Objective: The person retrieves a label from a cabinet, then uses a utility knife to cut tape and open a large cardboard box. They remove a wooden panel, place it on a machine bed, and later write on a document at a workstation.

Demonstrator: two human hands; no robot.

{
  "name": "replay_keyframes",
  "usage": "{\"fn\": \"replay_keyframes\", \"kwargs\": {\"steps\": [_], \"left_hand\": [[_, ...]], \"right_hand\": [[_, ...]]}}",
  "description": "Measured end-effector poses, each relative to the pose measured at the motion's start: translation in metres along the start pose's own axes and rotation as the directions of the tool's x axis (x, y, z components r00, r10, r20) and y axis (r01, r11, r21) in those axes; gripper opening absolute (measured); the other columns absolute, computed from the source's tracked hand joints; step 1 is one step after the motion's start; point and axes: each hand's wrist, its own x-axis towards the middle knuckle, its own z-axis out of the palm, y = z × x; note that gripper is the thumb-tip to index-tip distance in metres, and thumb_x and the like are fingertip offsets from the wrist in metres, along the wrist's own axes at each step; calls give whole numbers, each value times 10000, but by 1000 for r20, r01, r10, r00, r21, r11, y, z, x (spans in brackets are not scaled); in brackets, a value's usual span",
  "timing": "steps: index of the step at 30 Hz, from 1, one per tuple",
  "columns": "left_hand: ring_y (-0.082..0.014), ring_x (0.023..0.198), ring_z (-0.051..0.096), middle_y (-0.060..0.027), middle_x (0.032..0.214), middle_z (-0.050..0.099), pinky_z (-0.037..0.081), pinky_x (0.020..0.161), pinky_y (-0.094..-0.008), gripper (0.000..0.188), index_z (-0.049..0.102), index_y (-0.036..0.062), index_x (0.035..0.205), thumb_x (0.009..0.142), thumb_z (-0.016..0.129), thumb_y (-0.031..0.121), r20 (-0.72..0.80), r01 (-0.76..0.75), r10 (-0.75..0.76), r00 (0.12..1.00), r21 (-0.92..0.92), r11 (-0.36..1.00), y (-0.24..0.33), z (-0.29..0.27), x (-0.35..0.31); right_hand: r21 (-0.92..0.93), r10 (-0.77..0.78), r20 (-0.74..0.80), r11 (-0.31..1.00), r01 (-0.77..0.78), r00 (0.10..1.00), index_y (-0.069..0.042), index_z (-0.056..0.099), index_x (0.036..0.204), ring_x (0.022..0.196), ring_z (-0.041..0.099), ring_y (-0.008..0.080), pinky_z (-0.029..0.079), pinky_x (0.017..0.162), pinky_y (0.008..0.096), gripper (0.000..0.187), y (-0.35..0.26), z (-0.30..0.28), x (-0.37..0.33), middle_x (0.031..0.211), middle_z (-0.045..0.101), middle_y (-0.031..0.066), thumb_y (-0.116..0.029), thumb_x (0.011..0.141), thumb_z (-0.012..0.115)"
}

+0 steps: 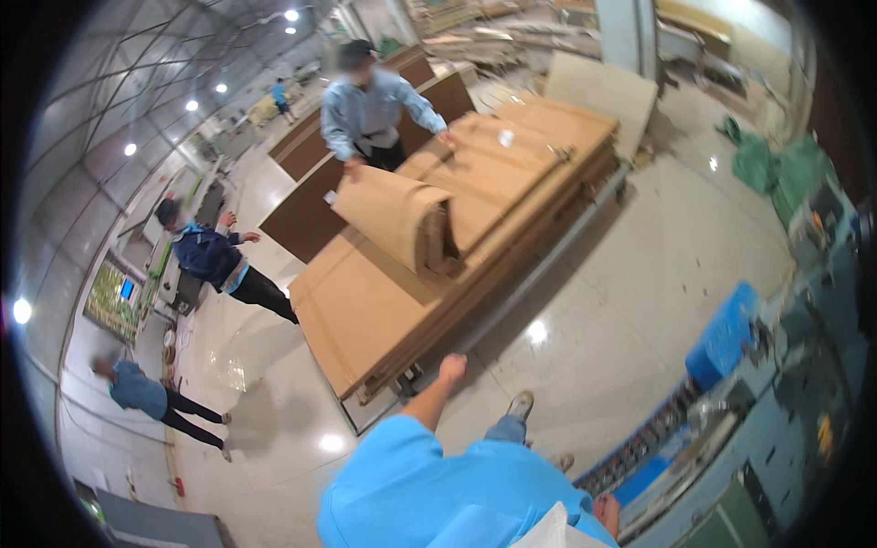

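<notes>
My left hand [453, 368] is stretched forward with its fingers curled in, and nothing shows in it. Just beyond it runs the metal edge of a low cart [512, 310]; I see no contact between them. Flat cardboard sheets [352, 306] lie piled on this cart. Across the pile, a co-worker in a light blue shirt [370, 105] has one hand at a folded piece of cardboard [388, 205] and the other over the sheets. Low at my side is my right hand [606, 511], beside the machine's roller track; its fingers are too small and partly hidden to read.
On the right stands a grey-green machine [804, 365] with a roller track [639, 437] and a blue cover [722, 338]. Green cloth [786, 173] lies behind it. Two people [215, 251] walk or stand at the left. Brown panels [306, 205] stand beyond the cart.
</notes>
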Motion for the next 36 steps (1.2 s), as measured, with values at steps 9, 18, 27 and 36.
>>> {"fn": "replay_keyframes", "kwargs": {"steps": [9,18,27,36], "left_hand": [[-272,850,664,-171,1017,707,531,714,-421,346,697,24,1052,876,604,307,397,198,-86,914,-250,948,-148,71,-63],[-260,632,618,-148,762,663,487,567,-420,320,675,3,805,934,583,282,312,428,-361,879,-181,886,-108,-54,119],[-122,508,464,-6,641,500,340,427,-320,241,559,86,904,938,581,324,237,58,154,959,-697,714,195,-119,289],[-123,650,545,-49,742,595,440,586,-285,138,518,39,991,947,521,170,150,-184,649,746,-890,417,355,-39,202]], "right_hand": [[-143,-49,4,988,49,999,94,524,1085,721,648,318,560,606,414,316,-97,157,26,852,606,182,-129,862,548],[-297,-292,220,889,349,931,-18,589,1119,796,679,233,570,641,353,336,-188,374,-26,967,661,154,-298,936,563],[-253,-251,118,928,274,961,-36,588,1076,749,679,239,557,591,331,290,-148,386,-74,909,655,129,-288,933,586],[-494,-296,-104,844,210,949,-5,695,1009,835,665,297,515,737,436,291,-33,238,-41,900,701,134,-267,893,644]]}}
